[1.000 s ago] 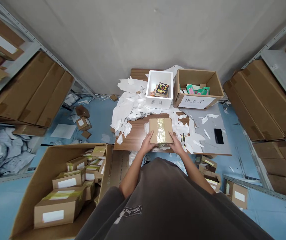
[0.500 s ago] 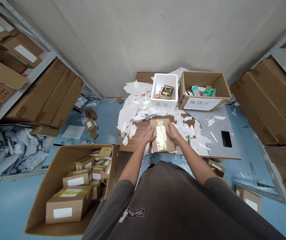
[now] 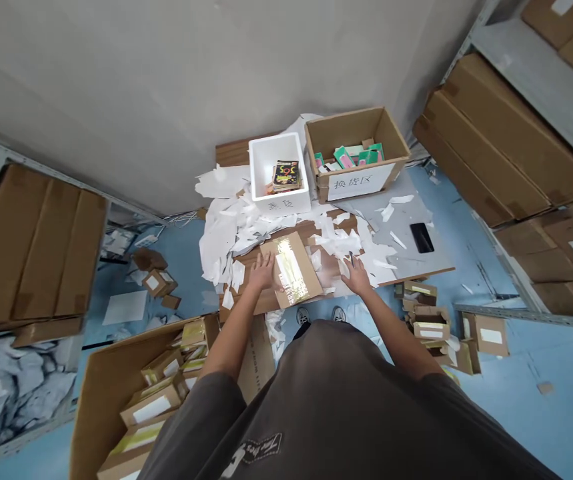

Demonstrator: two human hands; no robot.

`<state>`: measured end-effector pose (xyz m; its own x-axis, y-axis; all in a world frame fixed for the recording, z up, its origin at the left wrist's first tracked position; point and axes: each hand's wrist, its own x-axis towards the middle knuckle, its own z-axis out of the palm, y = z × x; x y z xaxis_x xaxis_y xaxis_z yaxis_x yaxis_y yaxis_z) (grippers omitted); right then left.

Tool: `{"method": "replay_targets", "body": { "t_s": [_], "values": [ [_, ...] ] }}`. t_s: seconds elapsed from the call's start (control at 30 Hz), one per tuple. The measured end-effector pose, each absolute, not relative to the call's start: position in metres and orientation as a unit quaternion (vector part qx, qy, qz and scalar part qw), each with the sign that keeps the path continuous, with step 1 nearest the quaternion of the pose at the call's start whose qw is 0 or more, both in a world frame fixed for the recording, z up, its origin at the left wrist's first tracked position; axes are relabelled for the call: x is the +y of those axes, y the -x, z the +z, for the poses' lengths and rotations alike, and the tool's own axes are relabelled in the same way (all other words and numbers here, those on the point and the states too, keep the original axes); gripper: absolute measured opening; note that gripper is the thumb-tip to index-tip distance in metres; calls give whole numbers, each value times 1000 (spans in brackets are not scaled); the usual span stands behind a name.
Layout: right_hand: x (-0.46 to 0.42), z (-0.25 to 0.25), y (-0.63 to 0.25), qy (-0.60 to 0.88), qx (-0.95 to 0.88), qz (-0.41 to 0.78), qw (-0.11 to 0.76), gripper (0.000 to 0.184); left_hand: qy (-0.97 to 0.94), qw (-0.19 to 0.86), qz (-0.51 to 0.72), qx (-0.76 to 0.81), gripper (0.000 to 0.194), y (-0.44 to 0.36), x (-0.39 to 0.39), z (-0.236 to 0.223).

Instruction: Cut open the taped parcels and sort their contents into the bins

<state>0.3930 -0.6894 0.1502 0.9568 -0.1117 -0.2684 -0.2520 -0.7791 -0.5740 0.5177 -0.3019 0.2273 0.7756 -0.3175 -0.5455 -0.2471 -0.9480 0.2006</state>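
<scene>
A flat brown cardboard box (image 3: pixel 307 265) lies slanted at the table's front edge, with shiny yellowish tape and a white label along its top. My left hand (image 3: pixel 262 272) rests on the box's left side, fingers spread and stretched out. To the right of the box, at the table edge, my right hand (image 3: pixel 357 276) has its fingers around a slim dark utility knife (image 3: pixel 351 258); only its end shows, so its kind is not fully clear. Torn white paper scraps (image 3: pixel 337 239) lie just beyond that hand.
Behind stand a white foam box (image 3: pixel 279 203) holding small black packs and a labelled carton (image 3: pixel 361 183) with green-pink boxes. A phone (image 3: pixel 421 238) lies at right. A large carton of parcels (image 3: pixel 91 393) is at lower left. Shelves (image 3: pixel 511 73) flank the table (image 3: pixel 261 301).
My right hand has left the box and moved right to the utility knife. The box has turned askew, with my left hand still on it. The camera view has swung right.
</scene>
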Motion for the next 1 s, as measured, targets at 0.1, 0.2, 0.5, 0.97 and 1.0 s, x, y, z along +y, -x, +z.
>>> {"method": "replay_targets", "body": {
  "t_s": [0.1, 0.2, 0.5, 0.97, 1.0],
  "values": [
    [-722, 124, -379, 923, 166, 128, 322, 70, -941, 27, -307, -138, 158, -520, -308, 228],
    [-739, 104, -384, 925, 190, 145, 296, 60, -943, 11, -308, -127, 158, -523, -315, 224],
    [-725, 67, -432, 901, 271, 273, 202, 43, -942, -11, -316, -115, 164, -522, -319, 215],
    [-698, 165, -460, 947, 174, 13, 268, 20, -940, -19, -315, -130, 170, -518, -330, 219],
    [-691, 176, -464, 949, 156, -25, 274, 18, -941, -11, -312, -133, 171, -518, -330, 218]
  ]
}}
